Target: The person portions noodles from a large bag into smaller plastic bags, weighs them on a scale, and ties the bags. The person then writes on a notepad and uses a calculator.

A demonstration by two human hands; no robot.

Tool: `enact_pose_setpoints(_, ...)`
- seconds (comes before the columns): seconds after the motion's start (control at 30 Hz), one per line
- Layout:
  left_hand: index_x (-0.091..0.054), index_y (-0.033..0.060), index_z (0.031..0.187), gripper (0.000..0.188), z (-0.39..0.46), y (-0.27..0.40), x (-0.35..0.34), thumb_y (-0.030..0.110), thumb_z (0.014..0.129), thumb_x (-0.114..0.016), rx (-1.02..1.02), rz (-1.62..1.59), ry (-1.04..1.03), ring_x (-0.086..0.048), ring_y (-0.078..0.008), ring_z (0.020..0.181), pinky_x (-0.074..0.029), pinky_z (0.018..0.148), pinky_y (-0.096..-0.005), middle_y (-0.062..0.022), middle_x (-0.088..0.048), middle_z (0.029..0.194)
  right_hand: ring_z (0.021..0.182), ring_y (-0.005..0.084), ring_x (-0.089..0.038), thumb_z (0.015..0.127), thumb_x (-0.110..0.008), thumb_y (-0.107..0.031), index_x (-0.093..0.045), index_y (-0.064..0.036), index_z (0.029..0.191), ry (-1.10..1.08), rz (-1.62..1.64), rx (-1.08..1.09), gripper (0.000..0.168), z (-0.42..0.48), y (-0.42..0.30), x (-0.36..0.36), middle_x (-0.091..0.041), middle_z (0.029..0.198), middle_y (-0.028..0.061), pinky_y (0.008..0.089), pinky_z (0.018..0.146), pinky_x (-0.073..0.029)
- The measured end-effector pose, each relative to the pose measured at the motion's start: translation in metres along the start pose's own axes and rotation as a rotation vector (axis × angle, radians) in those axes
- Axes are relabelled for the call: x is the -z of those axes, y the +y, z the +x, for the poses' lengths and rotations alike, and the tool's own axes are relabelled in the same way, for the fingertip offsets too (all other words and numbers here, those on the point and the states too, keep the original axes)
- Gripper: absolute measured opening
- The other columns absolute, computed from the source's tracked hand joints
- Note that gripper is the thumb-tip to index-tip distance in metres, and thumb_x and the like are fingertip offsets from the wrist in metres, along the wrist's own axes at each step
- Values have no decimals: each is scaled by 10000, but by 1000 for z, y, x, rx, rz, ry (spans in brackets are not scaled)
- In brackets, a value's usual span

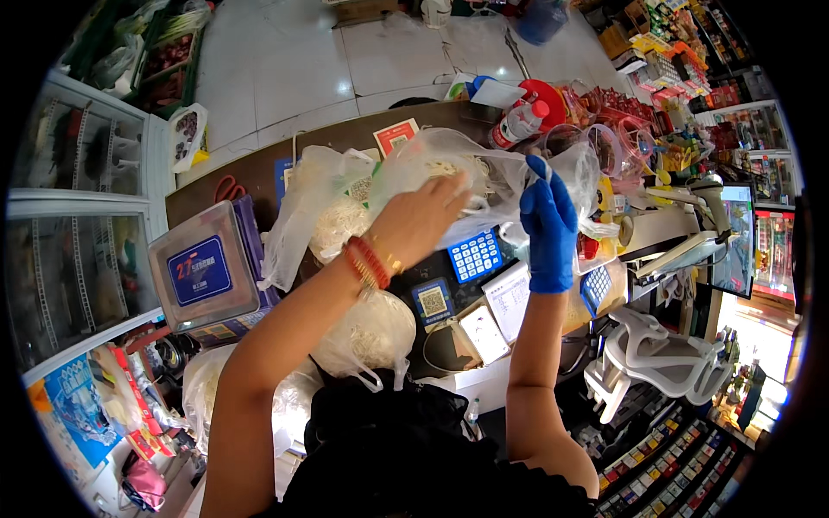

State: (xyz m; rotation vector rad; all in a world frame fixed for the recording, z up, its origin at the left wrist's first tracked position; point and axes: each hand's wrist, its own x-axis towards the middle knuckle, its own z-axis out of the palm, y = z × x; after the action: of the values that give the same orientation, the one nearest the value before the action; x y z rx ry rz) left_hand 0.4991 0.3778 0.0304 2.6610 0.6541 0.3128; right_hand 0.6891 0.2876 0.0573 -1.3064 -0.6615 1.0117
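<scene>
My bare left hand, with red and gold bracelets at its wrist, reaches over a clear plastic bag. Its fingers point to the right, and I cannot tell whether they hold the film. Pale noodle-like strands lie inside that bag. In a blue glove, my right hand pinches the bag's stretched right side between its fingers. Left of my left hand is another clear bag of pale strands. A knotted bag of similar strands sits below my left forearm, close to my body.
On the dark counter are a blue calculator, a printed code card, a notebook and a clear storage box. Red-handled scissors lie behind the box. A capped bottle and plastic jars stand at right.
</scene>
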Motion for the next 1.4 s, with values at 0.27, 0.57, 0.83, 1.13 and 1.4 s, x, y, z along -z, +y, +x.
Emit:
enact_pose_setpoints(0.27,-404,74,1304,653,12,-14,-89,351,776,-670,362,18,-516,-638,-315,882,-510,759,-413,-173,-613,1105,563,23,-429,965,-468,-159,-521,-48,1263,-57,-29,9,322,-8,-18,-21,-575,733,-2,161,526,-347)
enact_pose_setpoints(0.57,-564,61,840,140,43,-16,70,191,876,-530,311,-1594,49,-381,-29,492,-290,439,-177,68,-408,593,557,17,-406,972,-460,-167,-482,-52,1305,24,72,42,352,-15,3,2,-579,741,-11,150,507,-310)
enact_pose_setpoints(0.83,-589,13,894,148,85,2,235,127,935,-504,-363,-1599,798,-479,-29,471,-416,442,-155,22,-552,611,667,62,-496,929,-463,-20,-533,-33,1249,-218,-166,113,328,-49,13,-23,-622,853,29,203,617,-437)
enact_pose_setpoints(1.13,-559,60,816,237,77,-23,132,253,941,-502,-62,-782,108,-476,-47,534,-387,486,-213,30,-486,591,710,139,-576,846,-542,-106,-562,16,1128,-214,234,424,309,-149,-115,-14,-607,850,87,240,623,-477)
enact_pose_setpoints(1.4,-560,-1,1006,317,-17,-23,21,301,965,-471,85,-1175,-188,-610,-103,882,-476,808,-238,-63,-641,949,649,133,-599,861,-497,-60,-504,55,1203,-422,225,274,360,-180,-138,-92,-624,934,156,233,577,-501)
